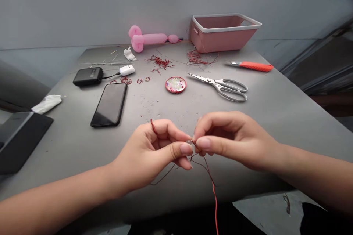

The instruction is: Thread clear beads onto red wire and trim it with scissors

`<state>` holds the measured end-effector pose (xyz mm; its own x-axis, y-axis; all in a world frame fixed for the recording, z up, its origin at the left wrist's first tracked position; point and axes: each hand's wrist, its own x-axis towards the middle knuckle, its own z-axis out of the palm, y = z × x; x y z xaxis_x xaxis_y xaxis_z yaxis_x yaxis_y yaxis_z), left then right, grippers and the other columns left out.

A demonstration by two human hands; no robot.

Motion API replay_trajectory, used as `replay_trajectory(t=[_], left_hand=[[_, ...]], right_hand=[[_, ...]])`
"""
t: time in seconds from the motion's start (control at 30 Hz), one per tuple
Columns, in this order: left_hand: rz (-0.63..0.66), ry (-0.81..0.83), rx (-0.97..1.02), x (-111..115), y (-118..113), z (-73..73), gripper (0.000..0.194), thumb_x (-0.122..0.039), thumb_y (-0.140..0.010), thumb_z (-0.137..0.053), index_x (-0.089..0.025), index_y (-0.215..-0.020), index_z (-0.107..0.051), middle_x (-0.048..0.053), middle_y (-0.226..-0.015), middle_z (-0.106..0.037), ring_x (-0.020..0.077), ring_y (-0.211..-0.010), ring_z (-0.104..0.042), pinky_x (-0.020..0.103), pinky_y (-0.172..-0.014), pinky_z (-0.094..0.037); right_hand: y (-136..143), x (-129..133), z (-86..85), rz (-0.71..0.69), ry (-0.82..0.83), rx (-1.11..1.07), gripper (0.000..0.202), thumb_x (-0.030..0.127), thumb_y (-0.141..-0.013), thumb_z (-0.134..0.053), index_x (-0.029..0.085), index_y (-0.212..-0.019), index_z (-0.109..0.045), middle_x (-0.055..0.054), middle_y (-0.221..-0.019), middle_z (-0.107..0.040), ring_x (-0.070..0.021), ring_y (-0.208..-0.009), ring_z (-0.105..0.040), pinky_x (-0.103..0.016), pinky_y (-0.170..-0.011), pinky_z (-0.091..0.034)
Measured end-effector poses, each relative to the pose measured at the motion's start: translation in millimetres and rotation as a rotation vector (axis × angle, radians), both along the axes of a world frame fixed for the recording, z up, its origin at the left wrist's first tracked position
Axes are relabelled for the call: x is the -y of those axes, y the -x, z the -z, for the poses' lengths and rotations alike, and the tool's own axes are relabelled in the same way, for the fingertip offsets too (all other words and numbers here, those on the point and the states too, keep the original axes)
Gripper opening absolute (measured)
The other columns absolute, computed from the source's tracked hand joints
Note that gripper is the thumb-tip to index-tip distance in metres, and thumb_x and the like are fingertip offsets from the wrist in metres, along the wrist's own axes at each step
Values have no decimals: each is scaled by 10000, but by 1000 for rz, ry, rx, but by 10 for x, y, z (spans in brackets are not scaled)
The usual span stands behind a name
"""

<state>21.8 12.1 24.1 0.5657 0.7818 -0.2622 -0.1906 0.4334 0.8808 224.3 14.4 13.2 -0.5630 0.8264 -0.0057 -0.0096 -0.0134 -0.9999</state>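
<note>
Thumb and index finger of my left hand [157, 150] are pinched at a small pale bead [189, 141], partly hidden by the fingertips. Right beside it, my right hand [234, 136] pinches thin dark red cord, its fingertips almost touching the left ones. The red cord [216, 202] hangs below the hands in loose strands, one running down past the table's front edge. A red braided ring [153, 126] sits around my left index finger. Farther back lies a round red-rimmed dish [175, 85] of small pale and coloured beads.
Scissors [220, 86] and an orange-handled cutter [252, 66] lie right. A black phone [109, 104], power bank [88, 76] and several red rings [126, 80] lie left. Red cord scraps [160, 61], a pink balloon figure [153, 39] and a pink basket [220, 38] are at the back.
</note>
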Motion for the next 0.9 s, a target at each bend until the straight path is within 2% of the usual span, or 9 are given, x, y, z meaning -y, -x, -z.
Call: replay_trajectory(t=[0.1,0.2,0.47,0.7,0.9], left_hand=[[11,36,40,-12,10,16,116,-107,-810,-734,-138,-748,-641,-39,-701,-759,52,-603,-714,119,-631,-579],[-8,42,2,-24,15,36,117,-115,-796,-750,-128,-750,-643,-29,-693,-756,52,-594,-710,119,-637,-576],[-10,-47,-79,-20,16,19,114,-131,-796,-743,-132,-751,-638,-23,-627,-727,75,-588,-706,143,-625,-573],[-29,-167,-147,-21,4,26,97,-123,-797,-718,-157,-754,-637,-29,-630,-715,98,-601,-712,185,-636,-592],[-73,-262,-192,-4,5,43,85,-125,-795,-705,-166,-759,-640,-23,-644,-714,133,-616,-727,234,-640,-627]], right_hand=[[-19,-105,34,-136,281,-125,177,319,-866,-685,149,-815,-685,-9,-734,-638,-78,-640,-570,-212,-580,-461],[-31,-168,74,-180,383,-169,178,305,-818,-737,132,-785,-714,-6,-742,-628,-50,-576,-530,-209,-565,-444],[-13,-186,134,-159,433,-146,151,253,-709,-825,133,-746,-743,-3,-678,-648,-43,-535,-502,-193,-515,-402],[3,-187,133,-157,455,-157,168,264,-695,-837,135,-742,-739,4,-667,-654,-42,-531,-506,-188,-516,-399],[6,-176,128,-94,433,-135,164,249,-696,-836,138,-745,-727,16,-666,-632,-31,-520,-498,-177,-511,-386]])
